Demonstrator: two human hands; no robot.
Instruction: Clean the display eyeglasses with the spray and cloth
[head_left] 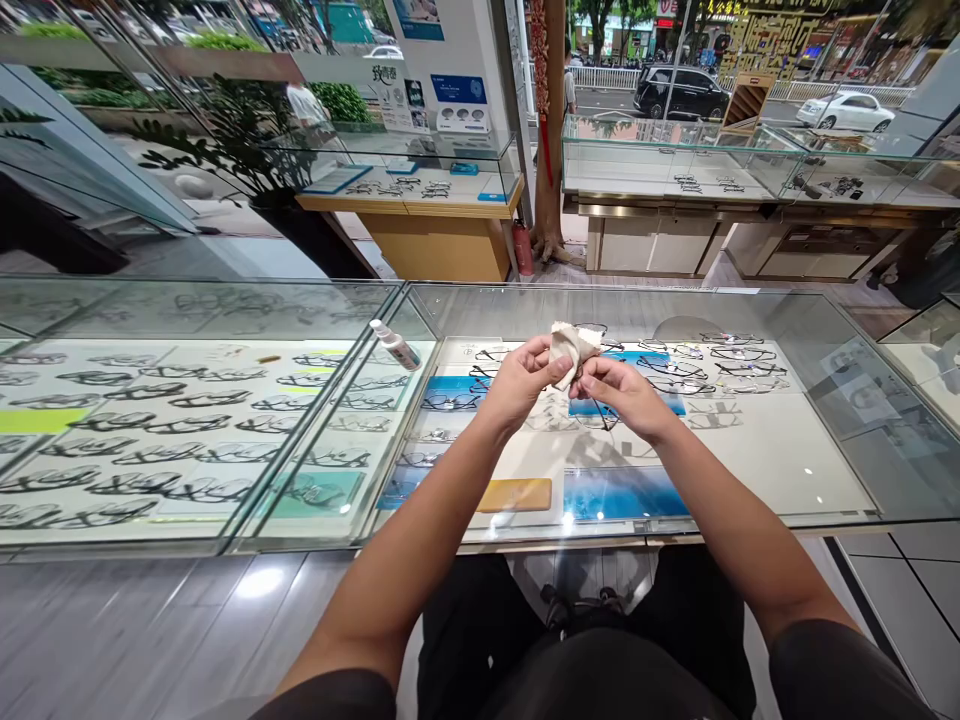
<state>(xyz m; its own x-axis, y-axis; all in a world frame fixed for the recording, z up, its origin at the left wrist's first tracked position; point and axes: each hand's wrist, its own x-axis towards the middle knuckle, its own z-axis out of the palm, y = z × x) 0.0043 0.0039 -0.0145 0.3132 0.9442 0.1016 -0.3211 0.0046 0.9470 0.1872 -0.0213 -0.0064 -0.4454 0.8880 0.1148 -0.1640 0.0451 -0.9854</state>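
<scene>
Pinching cloth (574,350) w/ L fingers (556,372), R fingers (606,377) together at its edge; btl label (406,353) illegible.

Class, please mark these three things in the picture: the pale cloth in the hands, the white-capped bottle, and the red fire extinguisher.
Pale cloth (573,350): head view, middle of its crumpled folds.
White-capped bottle (400,349): head view, on its body.
Red fire extinguisher (523,248): head view, on its cylinder.

Bright overall, daylight from 12 o'clock. Glare patch on floor (150,625) at 8, bright specks on display case (765,470) at 5. Soft shadows near 3. Cloth (574,348) reasonably sharp; wide-angle stretch, smeared at 10.
</scene>
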